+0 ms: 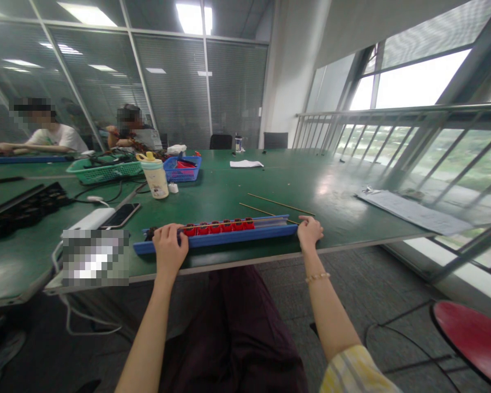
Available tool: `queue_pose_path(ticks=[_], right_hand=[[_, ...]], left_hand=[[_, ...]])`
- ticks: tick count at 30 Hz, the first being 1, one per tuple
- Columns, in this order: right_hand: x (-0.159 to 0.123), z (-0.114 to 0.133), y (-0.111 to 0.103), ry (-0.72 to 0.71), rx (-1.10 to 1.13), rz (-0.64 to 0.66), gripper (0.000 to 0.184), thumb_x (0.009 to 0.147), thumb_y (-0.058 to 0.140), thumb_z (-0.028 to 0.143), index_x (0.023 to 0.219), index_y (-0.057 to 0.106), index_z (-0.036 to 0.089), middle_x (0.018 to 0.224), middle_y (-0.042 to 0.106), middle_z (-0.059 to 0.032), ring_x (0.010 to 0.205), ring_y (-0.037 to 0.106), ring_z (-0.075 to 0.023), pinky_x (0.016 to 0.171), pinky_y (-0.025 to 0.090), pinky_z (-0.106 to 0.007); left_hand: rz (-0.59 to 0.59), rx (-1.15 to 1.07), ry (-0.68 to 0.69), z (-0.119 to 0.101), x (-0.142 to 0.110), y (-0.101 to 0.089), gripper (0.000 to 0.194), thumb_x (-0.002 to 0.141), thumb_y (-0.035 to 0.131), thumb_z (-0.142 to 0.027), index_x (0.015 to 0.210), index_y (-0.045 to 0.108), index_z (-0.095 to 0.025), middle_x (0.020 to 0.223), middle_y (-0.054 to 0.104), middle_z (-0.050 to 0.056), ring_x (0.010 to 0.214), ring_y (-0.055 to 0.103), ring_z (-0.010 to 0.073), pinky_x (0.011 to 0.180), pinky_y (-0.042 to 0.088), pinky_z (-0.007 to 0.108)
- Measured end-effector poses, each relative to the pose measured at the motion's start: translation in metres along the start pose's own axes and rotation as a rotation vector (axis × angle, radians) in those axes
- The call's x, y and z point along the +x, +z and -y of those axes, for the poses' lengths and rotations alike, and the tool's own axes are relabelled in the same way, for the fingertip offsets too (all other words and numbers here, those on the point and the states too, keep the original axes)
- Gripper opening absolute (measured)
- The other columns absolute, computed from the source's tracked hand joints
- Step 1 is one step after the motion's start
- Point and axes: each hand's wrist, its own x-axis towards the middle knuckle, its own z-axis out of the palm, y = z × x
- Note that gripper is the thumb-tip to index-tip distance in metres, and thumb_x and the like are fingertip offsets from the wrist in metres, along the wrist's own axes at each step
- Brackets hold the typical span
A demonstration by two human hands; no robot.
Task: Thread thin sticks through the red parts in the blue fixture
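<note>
A long blue channel-shaped tray (245,237) lies along the table's near edge. Inside it sits a row of several red pieces with dark tops (215,227), and a thin brass-coloured rod (265,220) runs along above them. My left hand (170,248) is closed over the tray's left part, its fingertips by the rod's left end. At the tray's right end my right hand (310,232) has its fingers curled together. One loose thin rod (256,209) reaches to its fingertips; whether they hold it is unclear. Another thin rod (280,203) lies farther back.
On the left are a phone (120,215), a white power bank (90,220), a yellow-lidded cup (154,177), a green basket (106,170) and a blue basket (184,172). A clipboard (409,210) lies right. Two people sit at far left; a red stool (470,341) stands lower right.
</note>
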Motion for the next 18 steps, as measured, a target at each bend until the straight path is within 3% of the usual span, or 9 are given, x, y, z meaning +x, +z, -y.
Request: queue_pose_path(ticks=[18], right_hand=[[0.005, -0.009, 0.011, -0.082, 0.185, -0.113, 0.032, 0.081, 0.044, 0.024, 0.094, 0.073, 0.022, 0.105, 0.062, -0.0145, 0.102, 0.051, -0.0327, 0.090, 0.037, -0.054]], left_hand=[[-0.093, 0.027, -0.017, 0.000, -0.002, 0.000, 0.016, 0.087, 0.046, -0.022, 0.096, 0.058, -0.018, 0.098, 0.062, 0.011, 0.099, 0.051, 0.0295, 0.091, 0.039, 0.043]])
